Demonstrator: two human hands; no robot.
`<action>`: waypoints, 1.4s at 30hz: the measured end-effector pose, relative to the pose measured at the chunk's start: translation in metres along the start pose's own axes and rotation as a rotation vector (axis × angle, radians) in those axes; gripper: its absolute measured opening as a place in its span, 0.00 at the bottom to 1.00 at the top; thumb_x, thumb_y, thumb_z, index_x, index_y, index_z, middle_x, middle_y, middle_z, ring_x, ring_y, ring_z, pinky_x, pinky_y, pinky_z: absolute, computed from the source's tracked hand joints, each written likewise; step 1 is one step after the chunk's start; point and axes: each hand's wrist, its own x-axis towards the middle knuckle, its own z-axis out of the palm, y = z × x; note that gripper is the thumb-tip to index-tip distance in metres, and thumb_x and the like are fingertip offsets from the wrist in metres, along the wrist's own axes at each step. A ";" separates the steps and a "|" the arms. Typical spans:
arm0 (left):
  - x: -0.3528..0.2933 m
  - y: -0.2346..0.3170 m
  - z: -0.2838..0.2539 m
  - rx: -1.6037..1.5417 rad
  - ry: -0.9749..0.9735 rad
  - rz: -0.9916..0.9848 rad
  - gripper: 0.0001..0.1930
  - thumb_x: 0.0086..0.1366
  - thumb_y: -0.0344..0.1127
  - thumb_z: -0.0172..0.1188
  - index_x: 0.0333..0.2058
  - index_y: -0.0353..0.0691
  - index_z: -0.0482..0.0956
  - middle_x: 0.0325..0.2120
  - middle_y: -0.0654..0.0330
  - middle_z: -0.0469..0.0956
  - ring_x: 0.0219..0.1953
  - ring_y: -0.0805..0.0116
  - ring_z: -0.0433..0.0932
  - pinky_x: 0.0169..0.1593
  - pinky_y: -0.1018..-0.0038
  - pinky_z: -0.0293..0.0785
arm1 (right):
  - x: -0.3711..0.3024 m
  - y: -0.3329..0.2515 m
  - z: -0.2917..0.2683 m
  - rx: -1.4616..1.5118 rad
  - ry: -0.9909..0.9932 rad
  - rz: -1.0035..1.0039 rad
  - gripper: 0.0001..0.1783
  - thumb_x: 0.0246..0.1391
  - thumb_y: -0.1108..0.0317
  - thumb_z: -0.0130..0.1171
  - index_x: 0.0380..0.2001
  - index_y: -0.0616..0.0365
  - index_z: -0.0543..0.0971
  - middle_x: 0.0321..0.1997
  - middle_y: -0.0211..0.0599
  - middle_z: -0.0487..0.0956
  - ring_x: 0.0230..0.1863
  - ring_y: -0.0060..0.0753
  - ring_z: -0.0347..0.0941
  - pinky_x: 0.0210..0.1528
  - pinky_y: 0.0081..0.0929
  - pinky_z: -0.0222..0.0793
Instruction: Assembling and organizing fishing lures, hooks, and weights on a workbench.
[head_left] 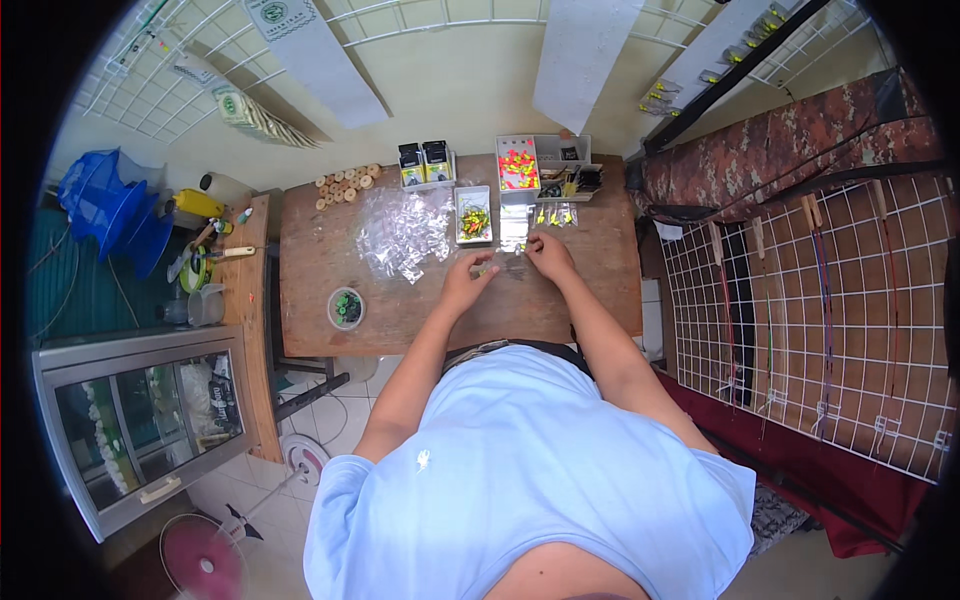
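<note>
The small yellow-green piece shows at the fingertips of the left hand, over the near middle of the bench; it looks light and probably firm, easy to lose from a loose hold, so a narrow pinch around its body would suit it best. The left fingers are curled to a narrow gap, but I cannot tell whether they grip the piece or only touch it. Just to the right, the clear packets lie flat on the bench, close to the fingers of the right hand; those fingers are bent and close together, and whether anything is held there is too small to tell. The packets look like thin film, likely soft, slippery and nearly weightless, best taken by an edge or corner. Farther out, the white tray holds a jumble of small bright pieces, with the heap of clear bags on its left and the filled packets on the right. Behind, the box of bright pink and yellow pieces stands toward the wall; the round tub sits near the bench's front left.
</note>
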 end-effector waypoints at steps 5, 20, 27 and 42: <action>0.001 -0.004 -0.006 -0.032 0.059 0.004 0.18 0.58 0.38 0.66 0.46 0.41 0.79 0.43 0.58 0.80 0.46 0.65 0.76 0.44 0.70 0.74 | 0.010 -0.024 0.003 -0.259 -0.048 0.052 0.17 0.45 0.60 0.67 0.38 0.53 0.80 0.31 0.32 0.82 0.35 0.34 0.78 0.39 0.31 0.73; 0.015 -0.012 -0.003 -0.034 0.054 0.035 0.18 0.57 0.38 0.67 0.46 0.41 0.79 0.41 0.58 0.81 0.43 0.66 0.78 0.40 0.70 0.74 | -0.014 0.000 -0.023 -0.228 -0.197 -0.243 0.26 0.29 0.59 0.77 0.32 0.61 0.78 0.34 0.43 0.80 0.36 0.38 0.77 0.39 0.32 0.72; 0.018 -0.010 0.000 -0.043 0.024 0.046 0.18 0.57 0.38 0.67 0.46 0.41 0.79 0.40 0.58 0.81 0.42 0.66 0.78 0.41 0.70 0.75 | -0.038 0.011 -0.034 -0.206 -0.429 -0.081 0.29 0.24 0.60 0.79 0.32 0.59 0.77 0.34 0.41 0.81 0.35 0.38 0.77 0.37 0.33 0.72; 0.013 -0.004 -0.003 -0.019 0.017 0.084 0.18 0.56 0.38 0.67 0.44 0.38 0.79 0.43 0.56 0.80 0.44 0.63 0.77 0.45 0.68 0.74 | -0.013 -0.010 -0.021 0.251 -0.270 -0.149 0.10 0.49 0.72 0.64 0.36 0.61 0.81 0.31 0.32 0.82 0.31 0.19 0.75 0.35 0.20 0.70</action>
